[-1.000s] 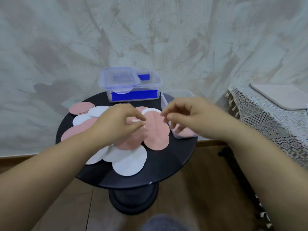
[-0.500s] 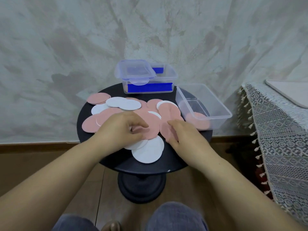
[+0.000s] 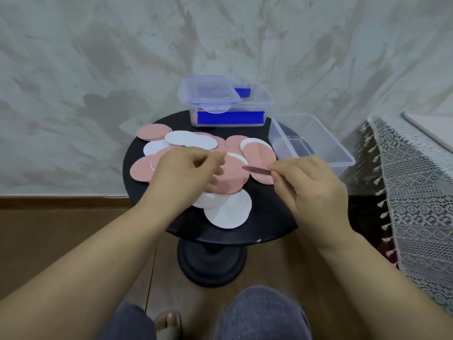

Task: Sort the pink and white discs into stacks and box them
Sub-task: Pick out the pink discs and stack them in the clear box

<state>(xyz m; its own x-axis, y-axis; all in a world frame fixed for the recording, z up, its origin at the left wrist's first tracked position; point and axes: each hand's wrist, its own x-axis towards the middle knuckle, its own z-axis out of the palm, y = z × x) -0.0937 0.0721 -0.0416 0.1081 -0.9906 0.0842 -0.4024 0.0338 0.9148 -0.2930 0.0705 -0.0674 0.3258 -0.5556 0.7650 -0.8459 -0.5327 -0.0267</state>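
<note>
Pink disc (image 3: 257, 169) pinched edge-on in the right hand (image 3: 311, 190); left of that grip the left hand (image 3: 181, 175) curls over the heaped pink and white discs (image 3: 232, 179), its hold unclear. Just beyond the grip sits an open clear tub (image 3: 343, 166), contents indistinct; farther back, a blue-panelled clear box (image 3: 267, 104), lid (image 3: 208, 94) askew on top.

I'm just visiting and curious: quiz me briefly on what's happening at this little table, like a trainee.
1. True or false: the right hand pinches a white disc.
2. On the round table, the open clear box sits: A) left B) right C) centre.
3. Fill in: the table's colour is ____.
Key: 1 false, it pinches a pink disc; 2 B; 3 black.
</note>
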